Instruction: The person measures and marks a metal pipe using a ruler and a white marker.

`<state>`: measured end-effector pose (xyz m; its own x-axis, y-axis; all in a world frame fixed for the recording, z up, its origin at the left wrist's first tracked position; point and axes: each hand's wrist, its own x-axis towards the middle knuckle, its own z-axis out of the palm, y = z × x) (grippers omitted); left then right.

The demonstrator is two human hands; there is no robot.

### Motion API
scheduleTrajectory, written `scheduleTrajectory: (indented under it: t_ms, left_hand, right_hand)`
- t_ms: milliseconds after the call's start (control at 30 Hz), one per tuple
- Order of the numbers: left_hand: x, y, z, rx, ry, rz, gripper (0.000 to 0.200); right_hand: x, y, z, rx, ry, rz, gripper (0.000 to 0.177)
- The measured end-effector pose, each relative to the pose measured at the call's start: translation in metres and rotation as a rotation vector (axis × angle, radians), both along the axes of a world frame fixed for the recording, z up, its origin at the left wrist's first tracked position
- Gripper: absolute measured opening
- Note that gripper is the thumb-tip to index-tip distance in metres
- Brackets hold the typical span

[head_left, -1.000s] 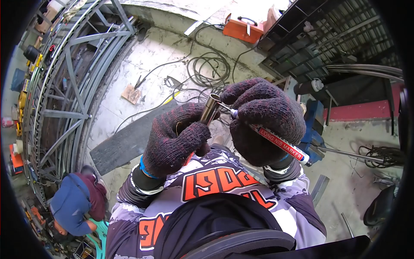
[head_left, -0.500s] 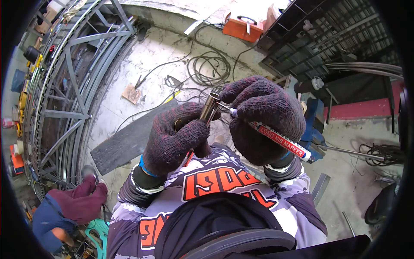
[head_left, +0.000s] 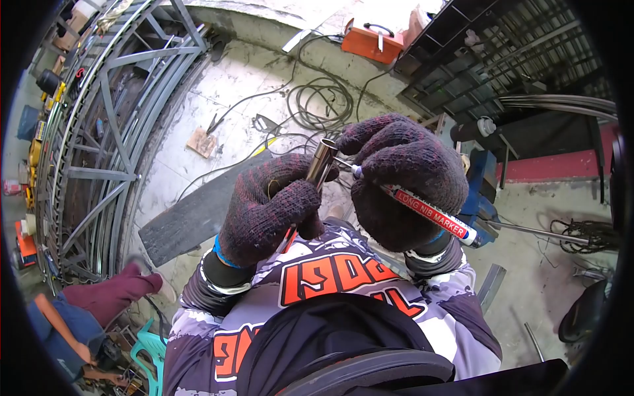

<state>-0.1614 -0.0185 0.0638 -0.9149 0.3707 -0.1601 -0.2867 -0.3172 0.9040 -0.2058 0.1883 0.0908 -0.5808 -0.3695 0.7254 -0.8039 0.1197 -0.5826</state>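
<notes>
In dark knitted gloves, both my hands are raised in front of my chest. My left hand [head_left: 271,203] is closed around a short shiny metal tube [head_left: 321,160], its open end tilted up and away from me. A thin red piece [head_left: 288,239] sticks out below that fist. My right hand [head_left: 409,178] grips a red and white long nib marker [head_left: 432,214], body slanting down to the right. The marker's thin nib [head_left: 343,164] points left, right at the tube's upper side.
Coiled cables [head_left: 320,105] and a dark plank [head_left: 198,208] lie on the concrete floor. A curved rack of metal bars [head_left: 112,132] runs along the left. An orange box [head_left: 372,43] stands at the back, a blue vise [head_left: 479,198] at right. Another person [head_left: 112,294] is at lower left.
My hands and the marker stay nearly in place, with the tube tipped very slightly. At lower left the other person has shifted, and an arm now shows.
</notes>
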Motion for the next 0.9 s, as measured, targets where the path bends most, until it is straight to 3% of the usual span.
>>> scheduleTrajectory:
  t_ms: [100,233,300,500,700,900]
  left_hand:
    - [0.000,0.000,0.002,0.002,-0.012,-0.008,0.039]
    - [0.001,-0.001,0.002,0.010,-0.027,-0.012,0.038]
    - [0.001,0.001,0.003,0.023,-0.035,-0.009,0.038]
    - [0.001,0.001,0.000,0.042,-0.035,-0.007,0.041]
    - [0.001,0.001,0.003,0.035,-0.035,-0.008,0.043]
    - [0.001,0.000,0.003,0.019,-0.043,-0.004,0.045]
  right_hand:
    - [0.002,0.006,0.006,0.152,-0.003,-0.005,0.028]
    - [0.002,0.003,0.007,0.127,0.003,-0.007,0.027]
    - [0.001,0.001,-0.001,-0.037,-0.002,0.010,0.025]
    - [0.003,0.003,0.006,0.104,0.027,-0.034,0.025]
    - [0.005,0.001,-0.002,0.004,-0.033,-0.042,0.022]
    - [0.004,0.003,-0.002,0.066,-0.020,-0.030,0.022]
